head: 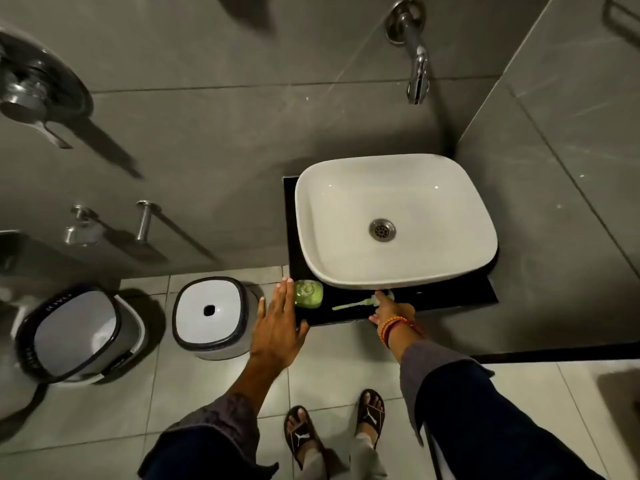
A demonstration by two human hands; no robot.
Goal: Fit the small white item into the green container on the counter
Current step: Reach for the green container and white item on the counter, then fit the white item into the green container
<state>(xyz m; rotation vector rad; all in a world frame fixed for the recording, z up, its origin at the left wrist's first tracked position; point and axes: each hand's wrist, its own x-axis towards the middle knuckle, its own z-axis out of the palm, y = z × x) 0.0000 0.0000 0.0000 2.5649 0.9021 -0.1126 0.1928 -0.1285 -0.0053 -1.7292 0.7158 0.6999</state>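
green container: [308, 294] small see-through bottle, upright, open neck, at the counter's front left corner
white item: [372, 301] little pump head with pale tube, lying flat, just right of it

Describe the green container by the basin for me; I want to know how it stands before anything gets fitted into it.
The green container is a small, translucent pale-green bottle that looks like plastic, squarish with rounded corners, seen from above. A narrow round neck rises at its centre with no cap or pump on it, so it appears open. It stands upright at the left front corner of the black counter, just in front of the white basin. The left hand, fingers spread flat, lies beside it; contact is unclear.
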